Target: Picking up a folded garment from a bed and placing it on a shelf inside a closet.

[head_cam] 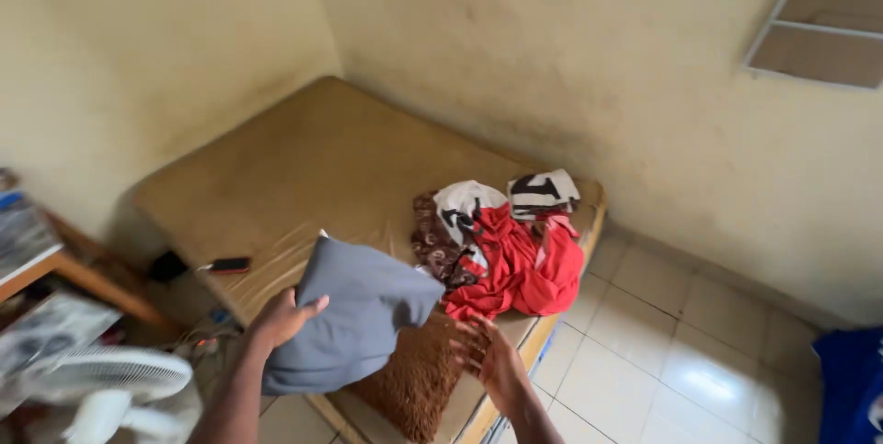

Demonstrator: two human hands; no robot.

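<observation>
L hand grips grey pillow by its edge, held above brown pillow at mattress corner. R hand open, fingers spread, nr brown pillow, touching nothing. Step looks like placing pillows; next needs R hand steadying grey one. Red cloth beside.

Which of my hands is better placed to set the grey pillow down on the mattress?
Probably the left hand: it already grips the grey pillow at its edge, over the bare mattress. The right hand is open and empty, apart from the pillow, above the brown cushion near the red cloth.
</observation>
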